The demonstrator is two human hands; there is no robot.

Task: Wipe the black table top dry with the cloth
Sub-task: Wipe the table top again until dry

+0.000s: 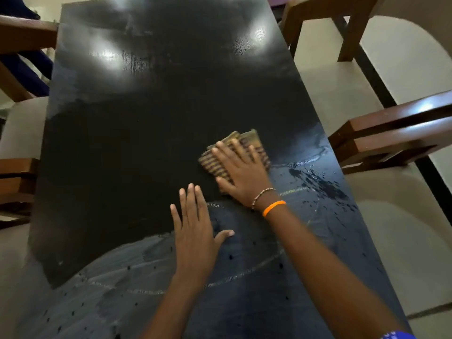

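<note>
From the head view, the right hand (241,171) presses flat, fingers straight, on the folded striped cloth (233,155) right of centre on the black table top (146,118). The left hand (195,231) rests flat, fingers spread, holding nothing. Wiping is mid-way — droplets (325,184) near the right edge likely call for the next pass.

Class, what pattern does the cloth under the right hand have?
The cloth is striped, yellowish and dark; head view.
</note>
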